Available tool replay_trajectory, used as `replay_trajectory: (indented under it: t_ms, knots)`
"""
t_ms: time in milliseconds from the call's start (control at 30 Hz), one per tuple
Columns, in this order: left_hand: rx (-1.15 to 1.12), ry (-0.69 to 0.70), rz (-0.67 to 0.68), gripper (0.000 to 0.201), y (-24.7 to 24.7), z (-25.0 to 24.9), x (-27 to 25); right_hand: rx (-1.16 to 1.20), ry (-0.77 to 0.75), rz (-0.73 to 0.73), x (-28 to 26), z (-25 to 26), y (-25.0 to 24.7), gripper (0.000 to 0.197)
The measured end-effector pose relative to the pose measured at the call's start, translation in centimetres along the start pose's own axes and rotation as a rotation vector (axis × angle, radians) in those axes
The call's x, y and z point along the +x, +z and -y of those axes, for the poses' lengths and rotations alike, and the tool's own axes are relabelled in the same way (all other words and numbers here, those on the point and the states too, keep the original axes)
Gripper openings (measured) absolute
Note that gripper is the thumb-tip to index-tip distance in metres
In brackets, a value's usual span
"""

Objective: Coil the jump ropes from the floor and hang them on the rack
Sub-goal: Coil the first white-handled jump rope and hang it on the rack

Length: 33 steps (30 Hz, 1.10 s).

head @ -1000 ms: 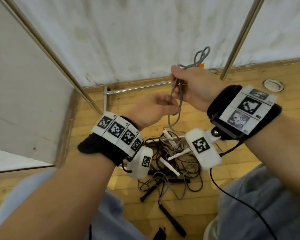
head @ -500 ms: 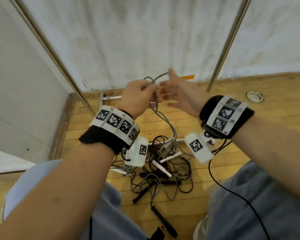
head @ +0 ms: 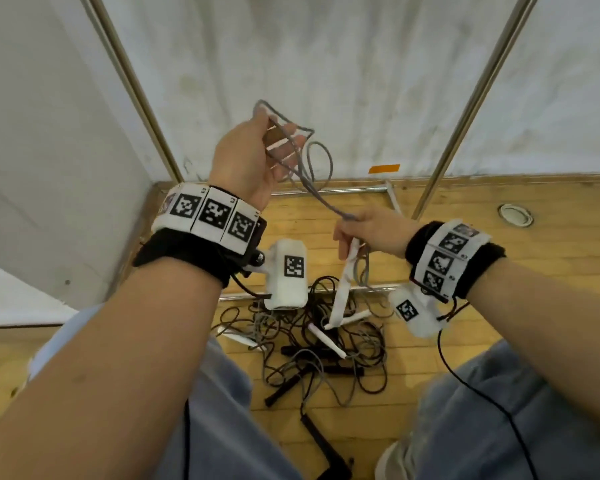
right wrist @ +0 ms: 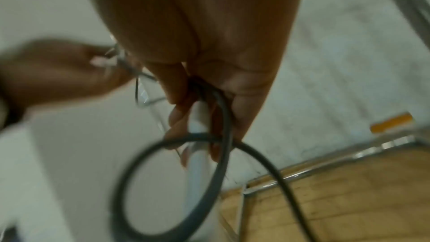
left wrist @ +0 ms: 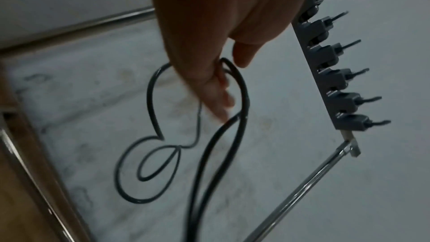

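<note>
Grey jump rope point(head: 293, 157): thin round cord, white handles, held up between both hands above the wooden floor point(head: 499, 271). Left hand point(head: 253, 161) raised, palm up, fingers loosely curled round several uneven loops; the left wrist view shows the cord hooked over the fingers point(left wrist: 218, 97) with two loops hanging below. From there a doubled strand runs down and right to the right hand point(head: 371, 230), which is clamped on the cord plus one white handle point(head: 343, 282); the handle hangs down out of the fist. Right wrist view is blurred but shows the same grip, cord looping under the fingers.

Rest of the ropes: tangled pile point(head: 312, 341) on the floor between the knees, grey and black cords, at least three more white handles and roughly four black ones. Exact rope count not readable from the tangle.

Rack point(left wrist: 335, 65): grey hook strip on a chrome frame, six hooks counted, just beside the left hand.

No brand text readable. Only markings are black-and-white square tags on the wristbands, plus an orange strip point(head: 384, 168) on the wall.
</note>
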<state>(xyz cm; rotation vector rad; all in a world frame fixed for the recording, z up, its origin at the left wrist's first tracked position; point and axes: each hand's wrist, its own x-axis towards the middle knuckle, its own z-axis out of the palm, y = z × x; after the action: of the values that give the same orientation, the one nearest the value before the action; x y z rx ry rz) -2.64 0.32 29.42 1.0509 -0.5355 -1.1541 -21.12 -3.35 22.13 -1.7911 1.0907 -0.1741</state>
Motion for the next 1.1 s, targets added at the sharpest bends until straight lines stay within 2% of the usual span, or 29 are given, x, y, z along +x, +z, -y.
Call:
replay_trajectory:
  t_ms: [67, 167, 300, 367, 400, 567, 633, 700, 767, 833, 933, 1033, 1100]
  knots:
    - [0.265, -0.08, 0.068, 0.042, -0.4, 0.4, -0.1, 0.253, -0.025, -0.066, 0.2, 0.9, -0.9, 0.03]
    - [0.665, -0.17, 0.236, 0.06, -0.5, 1.7, -0.8, 0.498, -0.063, -0.137, 0.6, 2.4, -1.3, 0.03]
    - [0.866, -0.241, 0.394, 0.073, -1.2, 3.0, -1.0, 0.759, -0.022, -0.217, 0.8, 4.1, -1.3, 0.03]
    - [0.976, -0.185, 0.432, 0.08, -1.7, 4.0, -0.4, 0.906, -0.001, -0.255, 0.9, 4.5, -1.5, 0.032]
    - [1.011, -0.165, 0.427, 0.073, -1.8, 4.5, -0.1, 0.971, 0.009, -0.258, 0.9, 4.5, -1.6, 0.033]
    - [0.941, -0.23, 0.371, 0.029, -1.5, 6.4, 1.0, 1.181, 0.055, -0.276, 0.8, 4.1, -2.4, 0.034]
    - [0.873, -0.222, 0.409, 0.018, -0.7, 6.9, 1.0, 1.283, 0.071, -0.306, 1.0, 4.2, -2.7, 0.034]
    - [0.828, -0.228, 0.503, 0.009, 0.4, 7.2, 0.8, 1.397, 0.083, -0.334, 1.1, 4.2, -3.2, 0.034]
    - [0.806, -0.23, 0.563, 0.018, 1.1, 7.6, 0.9, 1.51, 0.091, -0.364, 1.3, 4.1, -3.8, 0.034]
    - [0.781, -0.219, 0.555, 0.022, 1.6, 7.8, 1.3, 1.556, 0.089, -0.385, 1.3, 4.0, -4.2, 0.037]
    - [0.737, -0.221, 0.487, 0.015, 2.1, 8.2, 1.7, 1.473, 0.056, -0.377, 1.4, 3.8, -4.7, 0.039]
    - [0.696, -0.221, 0.499, 0.002, 2.7, 8.2, 1.5, 1.26, 0.01, -0.372, 1.7, 3.6, -4.5, 0.037]
    - [0.685, -0.201, 0.553, 0.014, 2.8, 8.1, 1.4, 1.145, -0.006, -0.358, 1.8, 3.4, -4.1, 0.036]
